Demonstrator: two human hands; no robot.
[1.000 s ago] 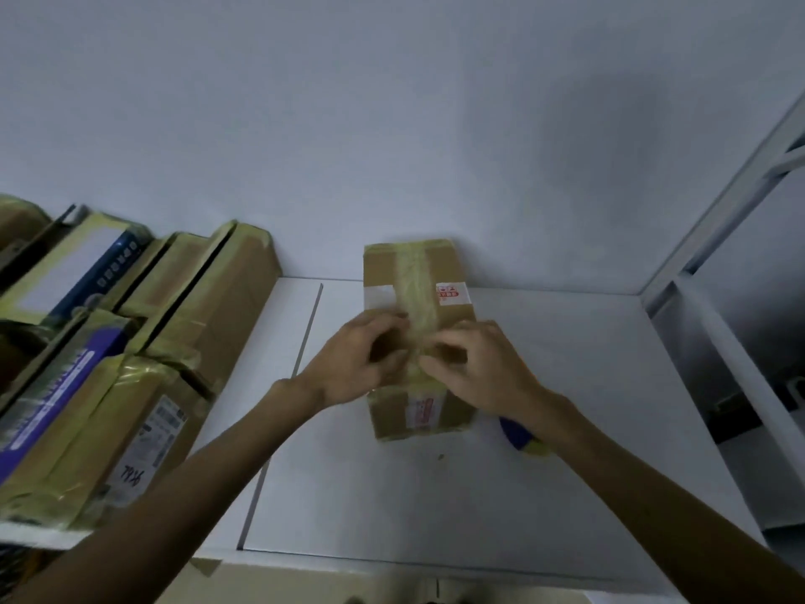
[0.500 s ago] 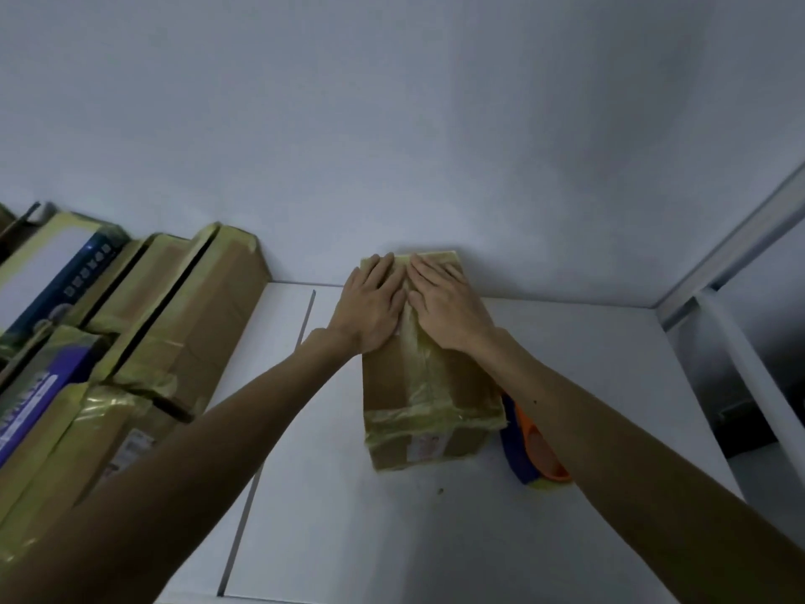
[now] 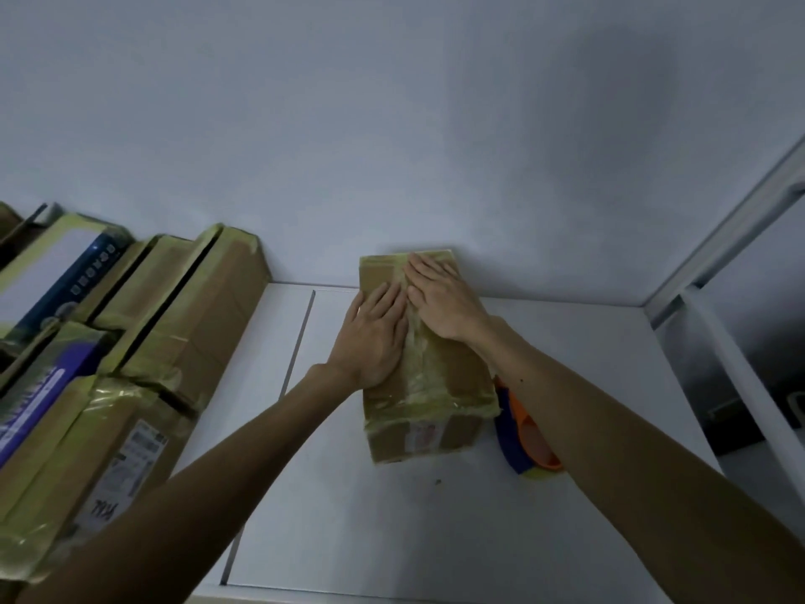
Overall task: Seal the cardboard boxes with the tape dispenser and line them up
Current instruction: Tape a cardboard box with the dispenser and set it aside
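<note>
A small cardboard box (image 3: 453, 377) lies on the white table (image 3: 435, 538), its far end against the wall, with yellowish tape running along its top seam and over its near end. My left hand (image 3: 372, 337) lies flat on the left half of the box top, fingers straight. My right hand (image 3: 440, 298) presses flat on the far right part of the top, beside the tape. The blue and orange tape dispenser (image 3: 525, 442) lies on the table just right of the box, partly hidden by my right forearm.
Several taped cardboard boxes (image 3: 183, 324) stand in a row along the left side, with more boxes (image 3: 65, 451) in front of them. A white metal frame (image 3: 723, 237) borders the table at the right. A seam (image 3: 279, 398) runs down the table.
My left hand has slid back toward me along the box top, while my right hand stays near the far end. The view has shifted slightly.
</note>
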